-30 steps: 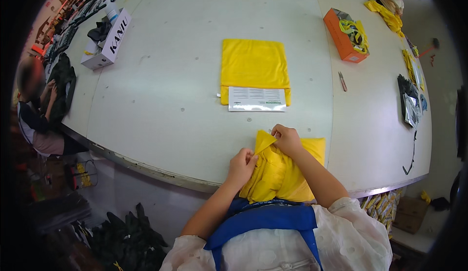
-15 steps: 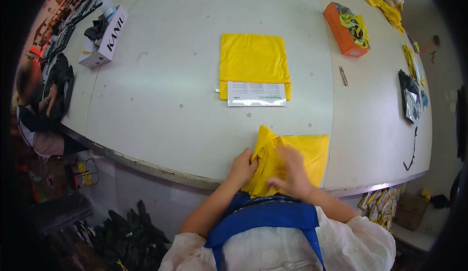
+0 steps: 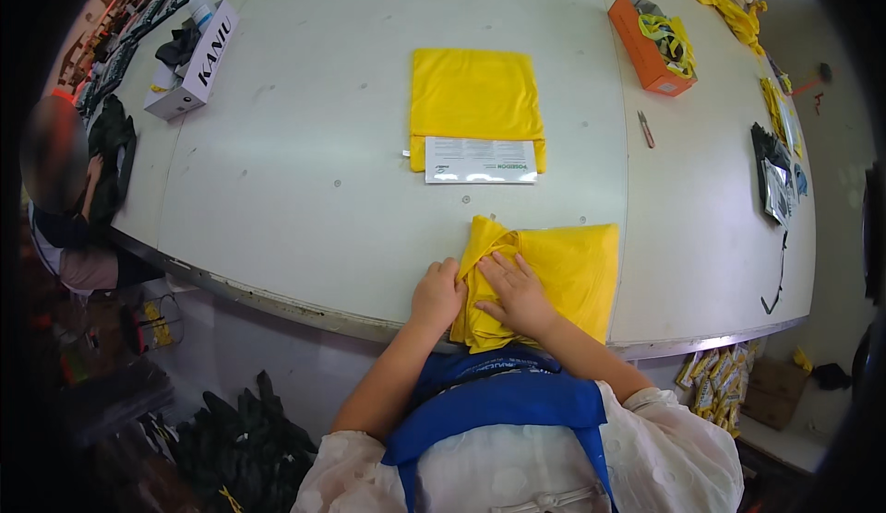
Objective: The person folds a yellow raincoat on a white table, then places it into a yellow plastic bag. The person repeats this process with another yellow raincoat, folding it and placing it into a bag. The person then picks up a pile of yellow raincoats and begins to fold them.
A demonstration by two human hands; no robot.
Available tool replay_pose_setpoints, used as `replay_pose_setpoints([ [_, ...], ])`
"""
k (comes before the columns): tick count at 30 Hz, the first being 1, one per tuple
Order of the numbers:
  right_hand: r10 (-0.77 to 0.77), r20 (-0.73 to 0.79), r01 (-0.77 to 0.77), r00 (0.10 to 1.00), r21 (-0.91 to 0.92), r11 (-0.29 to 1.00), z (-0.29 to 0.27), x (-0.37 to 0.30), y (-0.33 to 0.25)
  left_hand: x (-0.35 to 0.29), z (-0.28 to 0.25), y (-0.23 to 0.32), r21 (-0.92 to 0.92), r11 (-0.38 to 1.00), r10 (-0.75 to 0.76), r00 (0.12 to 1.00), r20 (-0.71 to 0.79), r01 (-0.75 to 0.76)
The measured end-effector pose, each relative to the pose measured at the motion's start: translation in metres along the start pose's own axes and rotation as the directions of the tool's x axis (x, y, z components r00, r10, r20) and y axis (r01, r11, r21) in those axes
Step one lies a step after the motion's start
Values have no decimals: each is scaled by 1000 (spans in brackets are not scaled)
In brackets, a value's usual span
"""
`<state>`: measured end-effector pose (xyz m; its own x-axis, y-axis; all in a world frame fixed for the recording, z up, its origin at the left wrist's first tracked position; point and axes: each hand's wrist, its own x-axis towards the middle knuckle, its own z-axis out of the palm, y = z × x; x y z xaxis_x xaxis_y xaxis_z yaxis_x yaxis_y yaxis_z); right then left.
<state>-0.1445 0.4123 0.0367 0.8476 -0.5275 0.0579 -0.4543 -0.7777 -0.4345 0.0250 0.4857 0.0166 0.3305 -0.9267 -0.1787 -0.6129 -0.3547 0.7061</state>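
Head view showed you at the near edge of the wide grey table (image 3: 305, 190), with both hands on a yellow garment (image 3: 563, 278) lying just inside that edge. Going by how it lay, the folding was well along but not finished: the right part was already a flat, squared block, while the left part was bunched into a loose ridge of creases. It looked like thin, soft cloth, plain bright yellow, that crumpled easily. Farther in toward the middle of the table, a second yellow garment (image 3: 472, 98) lay fully folded and smooth, with a white printed sheet (image 3: 480, 160) across its near edge. Your right hand (image 3: 517, 293) lay flat on the bunched part, fingers spread and pressing down. Your left hand (image 3: 438, 293) sat just beside it at the garment's left edge, fingers curled against the cloth; you could not tell whether it pinched a fold.
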Motion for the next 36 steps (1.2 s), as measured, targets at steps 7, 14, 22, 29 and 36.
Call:
replay_pose_setpoints([
  [7,-206,-49,210,977,82,974,-27,-50,-35,10,4,-16,-177,940,-245,939,240,290],
  [14,-94,-208,95,974,-4,995,-38,-21,-20,42,-4,14,-546,750,-257,926,277,372],
  [22,301,-337,-132,892,443,887,-41,-15,-3,27,-24,35,-158,927,-263,891,370,339],
  [29,312,-279,-152,908,475,867,-42,-16,-6,26,-38,38,-445,771,-205,840,502,455],
  [36,300,-332,-111,894,485,867,-29,-16,0,-21,-1,30,-414,840,-252,927,278,352],
])
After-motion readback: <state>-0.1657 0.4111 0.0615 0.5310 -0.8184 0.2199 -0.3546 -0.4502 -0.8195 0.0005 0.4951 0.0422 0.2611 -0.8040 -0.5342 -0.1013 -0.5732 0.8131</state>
